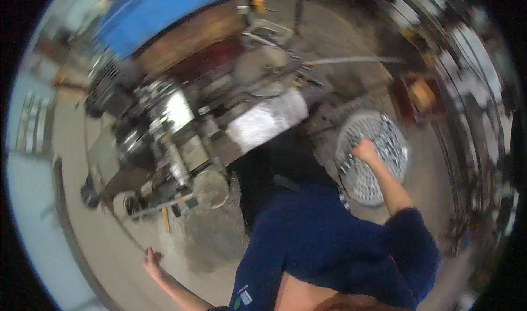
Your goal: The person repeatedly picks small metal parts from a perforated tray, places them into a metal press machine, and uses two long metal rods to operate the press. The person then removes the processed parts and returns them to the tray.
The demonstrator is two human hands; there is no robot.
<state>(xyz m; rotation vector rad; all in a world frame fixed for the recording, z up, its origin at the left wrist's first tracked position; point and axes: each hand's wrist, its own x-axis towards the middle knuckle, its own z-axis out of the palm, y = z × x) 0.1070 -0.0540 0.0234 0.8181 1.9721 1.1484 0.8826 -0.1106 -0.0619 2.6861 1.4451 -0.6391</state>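
My left hand is at the lower left, closed around the end of a long thin lever that runs down from the machine. Out to the right, my right hand is over a round, light grey perforated basket. Its fingers are curled closed; blur hides what they hold. Small shiny metal parts lie in the basket, mostly on its right side, and a few show just below my fingers.
A bright metal sheet lies ahead of my lap. Beside the machine is a round pale container. A reddish box stands beyond the basket, racks line the far right, and a blue bin is at the back.
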